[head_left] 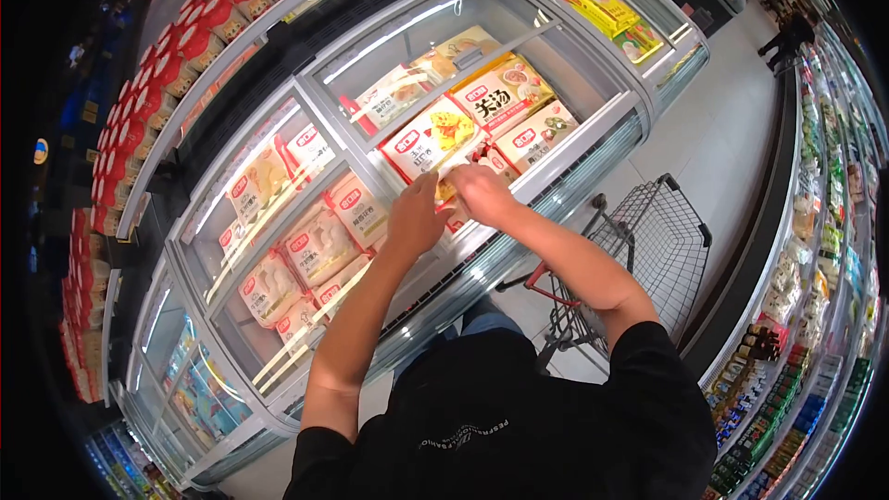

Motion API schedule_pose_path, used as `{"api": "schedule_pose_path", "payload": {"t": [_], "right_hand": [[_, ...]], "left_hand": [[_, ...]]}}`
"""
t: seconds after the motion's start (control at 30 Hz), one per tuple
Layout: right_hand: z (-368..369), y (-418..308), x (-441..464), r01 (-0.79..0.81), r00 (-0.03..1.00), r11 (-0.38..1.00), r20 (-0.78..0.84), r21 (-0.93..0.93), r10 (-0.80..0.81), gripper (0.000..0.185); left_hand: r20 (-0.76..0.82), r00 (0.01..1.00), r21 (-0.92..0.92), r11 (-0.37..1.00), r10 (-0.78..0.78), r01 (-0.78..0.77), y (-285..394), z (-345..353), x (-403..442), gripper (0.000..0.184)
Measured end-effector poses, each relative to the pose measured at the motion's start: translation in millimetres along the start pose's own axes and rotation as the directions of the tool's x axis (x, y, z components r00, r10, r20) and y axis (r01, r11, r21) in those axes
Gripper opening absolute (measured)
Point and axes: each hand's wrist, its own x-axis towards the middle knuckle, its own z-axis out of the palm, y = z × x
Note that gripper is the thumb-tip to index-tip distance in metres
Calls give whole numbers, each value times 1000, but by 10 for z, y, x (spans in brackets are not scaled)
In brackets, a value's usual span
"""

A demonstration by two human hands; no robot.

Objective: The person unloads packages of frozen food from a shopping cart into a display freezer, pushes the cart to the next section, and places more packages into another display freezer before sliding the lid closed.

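Observation:
Both my hands reach into the opened part of a chest freezer (593, 143), close together over the packs near its front edge. My left hand (419, 213) has its fingers bent at a red and white pack; what they hold, if anything, is hidden. Beside it, my right hand (480, 193) is curled over the same spot, its fingertips hidden. Just beyond lies a pack with a yellow food picture (451, 127). Behind that is an orange-edged pack with large black characters (505, 91). To the right of my hands sits a white and red pack (537, 137).
Glass-lidded freezer sections with more packs (319, 243) continue to the left. A wire shopping cart (662, 241) stands to the right of the freezer. Stocked shelves (796, 315) line the far right, and a person in dark clothes (792, 37) is in the aisle. Red and white packages (153, 102) are stacked at left.

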Motion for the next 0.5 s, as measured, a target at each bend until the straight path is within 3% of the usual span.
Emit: {"api": "schedule_pose_path", "payload": {"t": [0.03,0.17,0.2,0.23,0.33,0.5], "right_hand": [[25,348,108,-25,998,998,-62,-55,22,17],[-22,1546,831,-162,986,967,-60,-197,153,18],[-155,1664,1042,-238,966,934,35,-267,257,27],[-149,1812,1183,-273,960,919,-14,-285,281,41],[14,2160,1520,-256,962,885,-187,-390,197,52],[164,2408,1692,-193,979,902,-20,-386,201,53]], "left_hand": [[-20,1000,29,1000,4,-3,5,128,294,75],[-78,997,60,998,-12,17,-82,521,1515,92],[-83,996,47,999,30,-26,-200,616,1833,99],[-105,994,48,999,-7,12,-236,679,2098,102],[-146,982,-4,993,-119,119,-303,826,2716,107],[-78,982,55,983,-170,175,-373,895,3122,109]]}}
